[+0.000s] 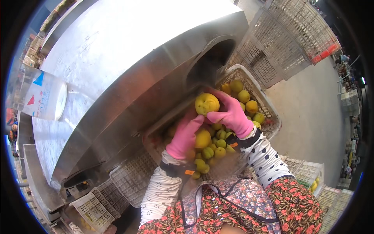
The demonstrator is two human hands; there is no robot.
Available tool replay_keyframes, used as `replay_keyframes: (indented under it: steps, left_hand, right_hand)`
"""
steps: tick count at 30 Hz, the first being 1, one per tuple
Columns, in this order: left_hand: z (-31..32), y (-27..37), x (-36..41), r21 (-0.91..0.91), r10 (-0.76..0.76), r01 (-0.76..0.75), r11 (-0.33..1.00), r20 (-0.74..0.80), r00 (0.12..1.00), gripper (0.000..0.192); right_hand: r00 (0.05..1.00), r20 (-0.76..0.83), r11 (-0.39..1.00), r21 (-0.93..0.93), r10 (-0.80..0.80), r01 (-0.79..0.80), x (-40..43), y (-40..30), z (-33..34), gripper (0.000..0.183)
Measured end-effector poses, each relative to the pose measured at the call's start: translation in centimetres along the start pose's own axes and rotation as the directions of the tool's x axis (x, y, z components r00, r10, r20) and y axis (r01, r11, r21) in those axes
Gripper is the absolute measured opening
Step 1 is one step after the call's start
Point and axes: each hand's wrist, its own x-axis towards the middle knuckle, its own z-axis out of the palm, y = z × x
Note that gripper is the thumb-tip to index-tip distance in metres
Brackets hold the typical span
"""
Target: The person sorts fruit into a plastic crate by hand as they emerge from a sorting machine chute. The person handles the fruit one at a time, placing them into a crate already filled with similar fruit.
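Note:
My right hand [230, 114], in a pink glove, holds a large yellow peach [207, 104] between thumb and fingers above a plastic crate [273, 112]. The thumb of my left hand [183, 136], gloved in pink too, rests at the peach's lower edge; its other fingers are partly hidden behind. Just below the left thumb is a second large yellow peach [202, 139], apparently beside the palm. Several smaller yellow-green fruits [221, 143] lie in the crate under both hands.
A curved metal table [117, 96] with a dark chute opening [211, 63] borders the crate. On it stands a clear plastic cup [43, 95] bearing writing. Stacked crates [280, 44] rise at upper right. More crates [134, 178] sit at lower left and lower right.

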Motion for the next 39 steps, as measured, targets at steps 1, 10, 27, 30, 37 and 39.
replay_keyframes:
  steps: [1,10,27,30,37,39]
  left_hand:
    - [-0.2,-0.2,0.0,-0.177,-0.126,0.113,0.978,-0.064,0.99,0.048]
    - [-2.3,-5.7,-1.4,0.906,0.506,-0.167,0.388,-0.059,0.86,0.039]
    - [-0.3,-2.2,0.2,-0.591,-0.013,-0.099,0.8,-0.182,0.983,0.036]
    - [0.4,-1.7,-0.3,-0.445,0.263,-0.267,0.855,-0.073,0.962,0.038]
    - [-4.1,-5.6,-1.2,-0.445,-0.016,-0.166,0.88,-0.375,0.927,0.041]
    - [-5.9,-6.3,-1.5,0.076,-0.127,0.171,0.982,-0.402,0.907,0.043]
  right_hand:
    - [1.0,0.004,1.0,-0.003,-0.009,0.009,0.9,-0.4,-0.3,0.07]
    - [0.899,-0.115,0.24,-0.971,-0.423,-0.011,7.7,2.3,-0.9,0.064]
    - [0.928,0.269,0.452,-0.815,-0.258,0.362,-0.7,1.1,0.9,0.086]
    - [0.954,0.056,0.592,-0.773,-0.295,0.228,-1.6,0.9,1.9,0.084]
    - [0.93,-0.127,0.529,-0.845,-0.344,0.081,3.8,-0.6,-0.6,0.069]
    - [0.877,-0.097,0.231,-0.973,-0.47,0.016,8.9,0.7,-3.0,0.061]
